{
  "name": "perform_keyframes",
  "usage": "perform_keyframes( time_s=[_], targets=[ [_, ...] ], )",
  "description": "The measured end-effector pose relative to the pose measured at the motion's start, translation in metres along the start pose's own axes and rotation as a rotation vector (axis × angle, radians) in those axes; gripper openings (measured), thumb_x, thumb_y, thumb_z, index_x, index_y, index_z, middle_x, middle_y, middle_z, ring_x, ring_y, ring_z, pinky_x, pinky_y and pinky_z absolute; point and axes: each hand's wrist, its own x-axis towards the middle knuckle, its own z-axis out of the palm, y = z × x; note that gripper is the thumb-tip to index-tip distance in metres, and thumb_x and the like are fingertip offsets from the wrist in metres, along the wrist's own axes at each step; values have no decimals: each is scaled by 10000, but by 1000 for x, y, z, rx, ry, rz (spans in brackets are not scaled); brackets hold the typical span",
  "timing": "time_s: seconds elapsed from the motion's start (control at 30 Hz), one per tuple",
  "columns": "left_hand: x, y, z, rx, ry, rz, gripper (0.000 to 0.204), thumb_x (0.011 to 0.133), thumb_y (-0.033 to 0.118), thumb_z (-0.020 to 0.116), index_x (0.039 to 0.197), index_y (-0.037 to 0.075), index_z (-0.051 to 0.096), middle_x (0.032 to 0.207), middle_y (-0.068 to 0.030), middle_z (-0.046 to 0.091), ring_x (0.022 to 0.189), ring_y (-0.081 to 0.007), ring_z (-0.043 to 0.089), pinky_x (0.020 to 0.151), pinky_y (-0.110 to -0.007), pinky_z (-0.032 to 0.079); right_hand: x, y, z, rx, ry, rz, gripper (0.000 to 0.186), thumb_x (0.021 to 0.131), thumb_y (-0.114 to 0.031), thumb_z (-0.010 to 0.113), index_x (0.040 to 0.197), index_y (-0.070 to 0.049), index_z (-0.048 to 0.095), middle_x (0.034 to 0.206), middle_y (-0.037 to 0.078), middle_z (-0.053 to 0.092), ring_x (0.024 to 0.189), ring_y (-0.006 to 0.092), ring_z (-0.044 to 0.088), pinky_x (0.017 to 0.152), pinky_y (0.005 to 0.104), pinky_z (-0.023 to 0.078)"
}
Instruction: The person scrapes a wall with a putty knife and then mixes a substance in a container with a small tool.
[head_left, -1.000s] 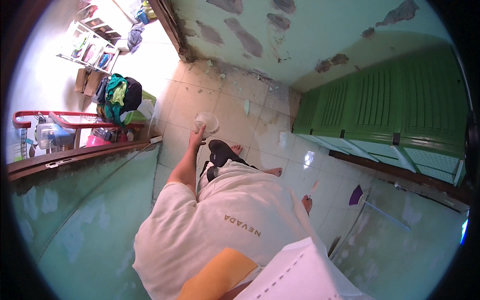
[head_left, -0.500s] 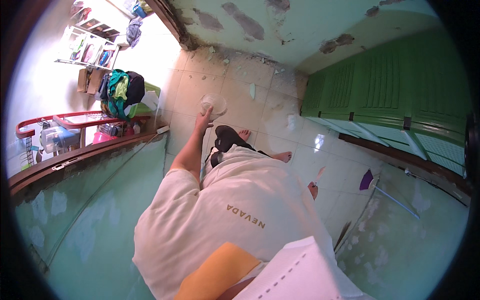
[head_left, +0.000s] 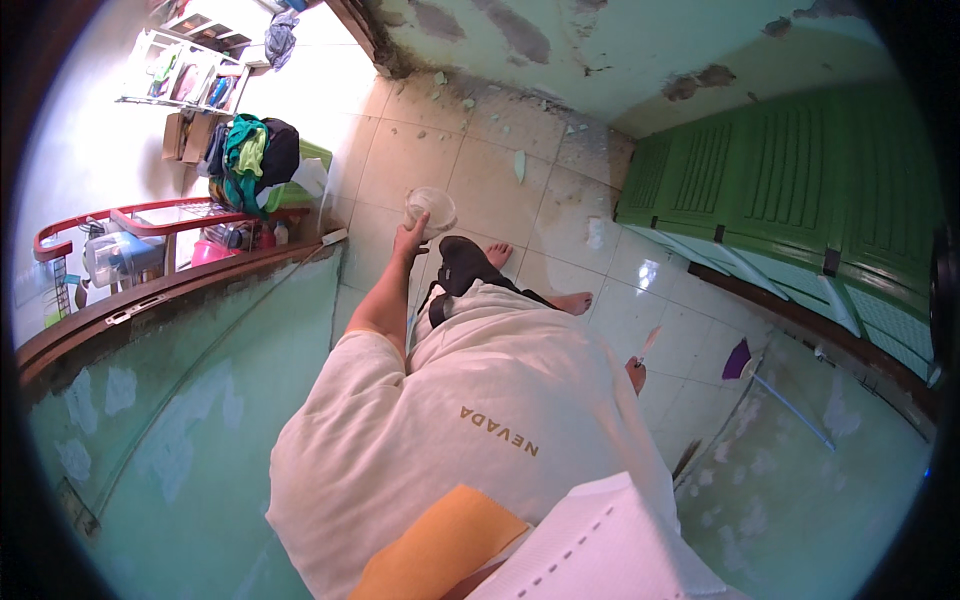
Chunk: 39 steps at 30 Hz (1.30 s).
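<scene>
My left hand [head_left: 414, 228] is closed on the rim of a clear plastic tub [head_left: 431, 208], held out to the left of my dark-covered legs. Peeking past the right side of my cream shirt, my right hand [head_left: 637, 374] grips a thin, pale-bladed tool [head_left: 650, 345], like a scraper; its handle is mostly hidden. Beneath both hands is the tiled floor [head_left: 499, 188], where my bare feet stand and flakes of plaster lie along the foot of the patched wall [head_left: 530, 60].
Green louvred panels [head_left: 760, 170] run along the right, near a purple-headed broom [head_left: 737, 360]. At left are a red rail [head_left: 137, 222], a wooden door frame [head_left: 200, 283], piled clothes [head_left: 247, 160], cardboard boxes [head_left: 195, 138] and a white rack [head_left: 185, 75].
The floor and surroundings have shifted up and rightward in the view. My left hand with the tub and my right hand with the tool have also moved up the picture, both still holding on.
</scene>
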Motion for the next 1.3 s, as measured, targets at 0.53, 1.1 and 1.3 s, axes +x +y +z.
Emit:
perform_keyframes(
  time_s=[0.53,1.1,1.3],
  targets=[
    [-17,-21,-21,-32,27,-1,905,772,615,717,1330,-27,407,1172,-227,588,951,-311,669,702,-422,603,43,-34,3,-109,3,-52,454,960,-401,477,868,34,566,607,152,638,467,269,622,447,383,506],
    [-68,-56,-8,-287,38,-9,631,911,496,628,1251,-10,461,1114,-177,600,979,-282,670,714,-397,606,123,-3,53,-325,-252,-381,386,982,-374,511,945,8,552,725,139,626,527,228,636,444,350,499],
    [-66,-95,40,-430,5,-42,588,939,454,603,1274,-2,446,1161,-163,594,1011,-290,657,764,-411,593,116,-109,103,-383,-405,-586,371,994,-353,494,944,9,555,710,152,623,550,275,632,530,393,507]
  ],
)
